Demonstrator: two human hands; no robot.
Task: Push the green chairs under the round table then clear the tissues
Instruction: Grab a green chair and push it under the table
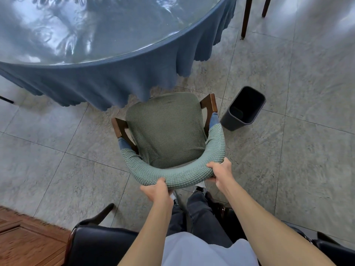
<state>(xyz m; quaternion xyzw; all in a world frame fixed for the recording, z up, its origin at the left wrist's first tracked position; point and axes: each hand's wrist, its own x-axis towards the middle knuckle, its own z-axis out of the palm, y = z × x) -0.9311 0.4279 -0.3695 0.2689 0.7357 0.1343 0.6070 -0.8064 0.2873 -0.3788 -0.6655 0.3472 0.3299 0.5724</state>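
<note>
The green chair [165, 131] stands on the tiled floor [288, 150] just in front of the round table [86, 31], its front edge at the hem of the blue tablecloth [96, 79] and the rest of the seat not yet under the table. The person stands behind it with both hands on the curved, padded backrest: the left hand [157, 191] wraps the rim towards its left end and the right hand [221, 171] wraps it near the right corner, each grip closed around the backrest with the fingers curled under. The chair faces the table, its seat front and wooden armrests [209, 102] pointing away from the person, so its front-to-back axis runs roughly towards the table, angled slightly to the right in the view. It looks like a solid wooden frame under a stretchy knitted cover, so it is probably moderately heavy and stiff, while the cover may slip a little over the frame; holding the firm top rail with two spread hands seems the sound place to push from. A dark waste bin [245, 108] stands just beside the chair's right armrest, near enough that a skewed push could nudge it. No tissues can be seen from here.
</note>
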